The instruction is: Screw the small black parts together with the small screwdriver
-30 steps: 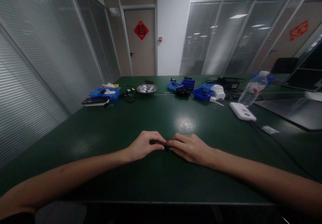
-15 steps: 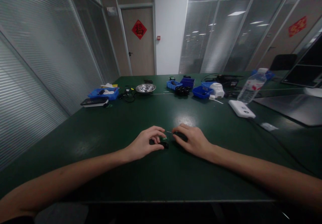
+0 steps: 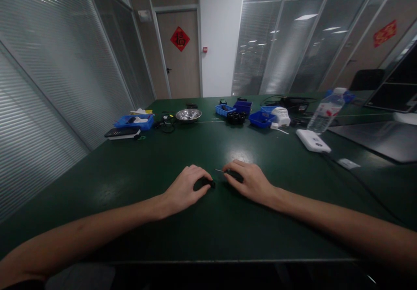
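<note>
My left hand (image 3: 188, 189) rests low over the green table, thumb and fingers closed around a small black object (image 3: 212, 184). Only one end of it sticks out past the fingertips, and its kind is not clear. To the right, my right hand (image 3: 249, 181) is wrapped round the dark handle of a screwdriver (image 3: 235, 176). Its thin metal shaft points left, towards the left hand, and does not touch the black object.
A steel bowl (image 3: 188, 115) with small items, blue trays (image 3: 262, 119) and a blue bin (image 3: 148, 123) stand along the far side. At the right are a white device (image 3: 313, 141) with a cable, a water bottle (image 3: 326, 111) and a laptop (image 3: 381, 138).
My left fingers have closed down further on the black object, and the small green bit beneath them no longer shows. The right hand and screwdriver have hardly moved.
</note>
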{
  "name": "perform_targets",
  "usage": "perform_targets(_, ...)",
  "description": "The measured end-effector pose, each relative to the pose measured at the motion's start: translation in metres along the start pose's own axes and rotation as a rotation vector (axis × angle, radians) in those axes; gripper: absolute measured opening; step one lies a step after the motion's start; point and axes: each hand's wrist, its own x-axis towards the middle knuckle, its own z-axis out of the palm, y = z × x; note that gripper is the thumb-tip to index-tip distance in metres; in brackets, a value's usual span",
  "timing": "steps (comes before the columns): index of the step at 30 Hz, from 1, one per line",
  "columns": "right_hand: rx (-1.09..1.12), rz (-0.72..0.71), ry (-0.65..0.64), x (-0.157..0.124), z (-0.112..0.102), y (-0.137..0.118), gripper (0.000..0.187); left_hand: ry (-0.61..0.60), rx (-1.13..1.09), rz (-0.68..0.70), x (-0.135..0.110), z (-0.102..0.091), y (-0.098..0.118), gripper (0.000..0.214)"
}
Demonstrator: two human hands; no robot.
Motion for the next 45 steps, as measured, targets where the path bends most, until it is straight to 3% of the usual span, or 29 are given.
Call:
perform_targets(11,0.004,-0.03,0.02,0.001,0.001,0.0,0.02,-0.114,-0.117,0.099,0.0,-0.003,0.006,0.023)
perform_targets(14,0.007,-0.028,0.025,0.001,0.001,0.0,0.02,-0.098,-0.134,0.104,0.0,-0.005,0.006,0.021)
perform_targets(20,0.004,-0.021,0.011,0.0,0.0,0.001,0.02,-0.075,-0.066,0.048,-0.001,-0.002,-0.001,0.021)
perform_targets(26,0.007,-0.033,0.005,-0.001,-0.002,0.0,0.02,-0.141,0.11,0.121,0.001,-0.014,-0.013,0.025)
perform_targets(30,0.022,-0.018,-0.008,-0.001,-0.003,-0.001,0.02,-0.133,0.196,0.021,-0.001,-0.04,-0.051,0.03)
perform_targets(36,0.024,-0.017,-0.017,-0.001,-0.004,-0.001,0.022,-0.085,0.335,-0.232,-0.027,-0.109,-0.156,0.039)
perform_targets(40,0.024,-0.017,-0.033,-0.001,-0.005,-0.002,0.022,0.013,0.361,-0.412,-0.052,-0.157,-0.218,0.048)
perform_targets(45,0.042,-0.017,-0.036,-0.001,-0.005,-0.002,0.023,0.096,0.392,-0.564,-0.069,-0.187,-0.254,0.053)
